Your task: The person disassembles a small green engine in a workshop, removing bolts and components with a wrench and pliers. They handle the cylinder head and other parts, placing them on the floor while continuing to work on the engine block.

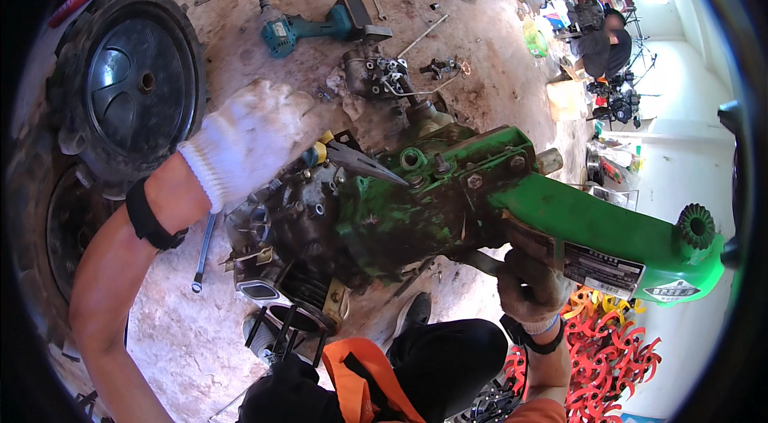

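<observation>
Fingers of the white-gloved left hand (256, 139), at ten o'clock, close over long-nose pliers (362, 161), tips at a bolt (418, 181) on the green gearbox housing (384, 223), centre. Right hand (530, 287) curls at four o'clock; its hold is unclear. Impact wrench (308, 29) lies at eleven. Apparently the bolt is being worked, calling for steady tips next.

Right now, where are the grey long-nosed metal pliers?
In the head view, just left of centre, the pliers are in the white-gloved left hand, pointing right toward the green metal housing.
</observation>
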A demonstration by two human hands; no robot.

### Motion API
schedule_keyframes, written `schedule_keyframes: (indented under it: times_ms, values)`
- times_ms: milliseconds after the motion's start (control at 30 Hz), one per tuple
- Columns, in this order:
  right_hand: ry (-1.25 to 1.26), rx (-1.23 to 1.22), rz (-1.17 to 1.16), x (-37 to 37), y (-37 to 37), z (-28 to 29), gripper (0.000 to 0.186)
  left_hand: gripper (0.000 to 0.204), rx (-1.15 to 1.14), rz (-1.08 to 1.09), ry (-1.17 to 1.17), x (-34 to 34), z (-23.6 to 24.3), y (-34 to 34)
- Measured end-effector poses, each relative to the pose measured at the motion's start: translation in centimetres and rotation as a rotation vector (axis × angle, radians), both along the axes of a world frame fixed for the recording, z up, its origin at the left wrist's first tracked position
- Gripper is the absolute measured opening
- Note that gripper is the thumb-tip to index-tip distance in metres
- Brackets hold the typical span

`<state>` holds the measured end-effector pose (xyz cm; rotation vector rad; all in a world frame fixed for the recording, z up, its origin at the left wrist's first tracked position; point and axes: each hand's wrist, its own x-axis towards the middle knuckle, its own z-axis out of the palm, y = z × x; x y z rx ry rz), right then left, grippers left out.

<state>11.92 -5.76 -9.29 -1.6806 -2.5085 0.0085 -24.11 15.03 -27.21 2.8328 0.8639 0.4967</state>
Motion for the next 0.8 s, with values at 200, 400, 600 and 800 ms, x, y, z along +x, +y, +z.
schedule_keyframes:
  times_ms: [200,400,600,800]
  values:
    - [0.022,-0.019,-0.034,-0.1,0.0,0.1,0.023,0.046,0.019,-0.004,0.042,0.4,-0.5,-0.2]
    - [0.000,-0.016,-0.030,-0.2,-0.1,0.5,0.023,0.059,-0.072,0.003,-0.018,1.3,0.4,0.5]
    - [-0.080,0.022,-0.054,-0.3,-0.1,0.2,0.019,0.048,0.011,0.039,-0.013,0.4,0.6,0.5]
    - [-0.020,0.058,-0.001,0.2,-0.2,0.0,0.027,0.044,0.025,0.050,0.034,0.5,-0.1,-0.2]
